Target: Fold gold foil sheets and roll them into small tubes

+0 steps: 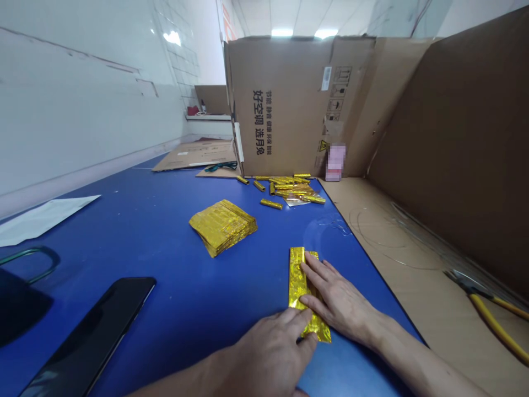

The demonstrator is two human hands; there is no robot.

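A partly folded sheet of gold foil paper (297,275) lies on the blue table in front of me, its left side turned over in a long strip. My right hand (336,298) rests flat on its right part, fingers stretched out and pressing it down. At the near end, my left hand (275,344) has its index finger and thumb closed about the paper's lower left edge. Both hands hide part of the sheet. Further back to the left sits a stack of gold foil sheets (223,223). Several rolled gold foil tubes (271,204) are heaped near the cardboard.
A large cardboard box (289,110) stands at the back, with another brown panel (454,138) on the right. Yellow-handled pliers (475,295) and thin wire lie at right. A black phone (91,336), a dark mug (20,306) and white paper (45,218) are at left.
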